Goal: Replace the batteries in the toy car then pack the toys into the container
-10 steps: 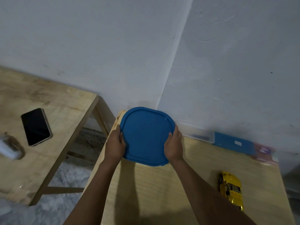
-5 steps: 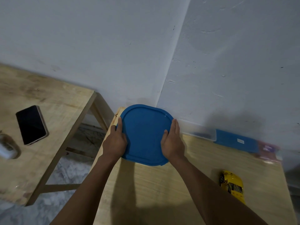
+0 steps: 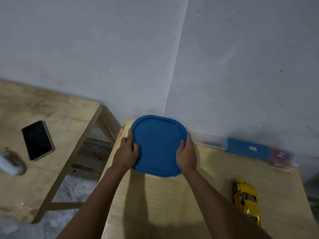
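toy car [image 3: 246, 201] right of lid [image 3: 158, 145]

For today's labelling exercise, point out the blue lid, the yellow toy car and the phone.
blue lid [image 3: 158, 145], head view, middle of its top.
yellow toy car [image 3: 248, 198], head view, on its roof.
phone [image 3: 37, 140], head view, centre of screen.
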Available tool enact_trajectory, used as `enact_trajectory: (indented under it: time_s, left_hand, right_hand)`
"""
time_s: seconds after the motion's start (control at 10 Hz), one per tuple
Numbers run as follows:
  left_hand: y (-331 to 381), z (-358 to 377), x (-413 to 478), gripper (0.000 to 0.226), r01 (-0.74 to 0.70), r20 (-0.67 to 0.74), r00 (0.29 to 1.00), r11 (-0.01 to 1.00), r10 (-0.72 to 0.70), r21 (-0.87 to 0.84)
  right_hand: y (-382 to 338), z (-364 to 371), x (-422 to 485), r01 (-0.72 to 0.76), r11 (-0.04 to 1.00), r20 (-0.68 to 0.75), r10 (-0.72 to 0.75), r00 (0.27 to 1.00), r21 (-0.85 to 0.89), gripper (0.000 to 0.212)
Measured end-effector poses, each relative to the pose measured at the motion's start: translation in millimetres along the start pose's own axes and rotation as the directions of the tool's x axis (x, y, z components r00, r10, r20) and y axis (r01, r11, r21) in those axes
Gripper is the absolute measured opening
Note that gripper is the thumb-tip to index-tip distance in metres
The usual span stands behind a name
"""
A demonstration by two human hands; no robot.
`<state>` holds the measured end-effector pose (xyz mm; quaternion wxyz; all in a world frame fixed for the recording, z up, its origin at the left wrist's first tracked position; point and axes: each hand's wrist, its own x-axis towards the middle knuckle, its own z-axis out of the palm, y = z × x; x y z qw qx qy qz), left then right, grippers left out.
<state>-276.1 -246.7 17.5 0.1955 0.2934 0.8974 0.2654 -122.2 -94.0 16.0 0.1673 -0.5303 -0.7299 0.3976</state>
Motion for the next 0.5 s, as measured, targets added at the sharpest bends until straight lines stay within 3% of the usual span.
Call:
enact_trajectory:
  time_s: [0.2, 0.4, 0.5]
  left_hand:
    - [10.5, 7.5, 3.5, 0.06, -0.016, -0.013, 1.0, 1.0, 0.016, -0.012]
    - [13.8, -1.1, 1.0, 0.062, -0.024, 0.033, 0.999, 0.996, 0.027, -0.085]
    - [35.4, -16.6, 6.3, 0.054, -0.168, -0.156, 0.976, 0.983, 0.155, -0.079]
  right_hand:
    - [6.6, -9.8, 12.3, 0.003, 1.0, 0.029, -0.003, 1.0, 0.018, 0.05]
    - [1.2, -30.9, 23.6, -0.024, 0.999, 0.194, 0.019, 0.981, 0.024, 0.05]
    - [-19.0, -60.7, 28.2, -0.005, 1.0, 0.136, 0.003, 0.991, 0.012, 0.051]
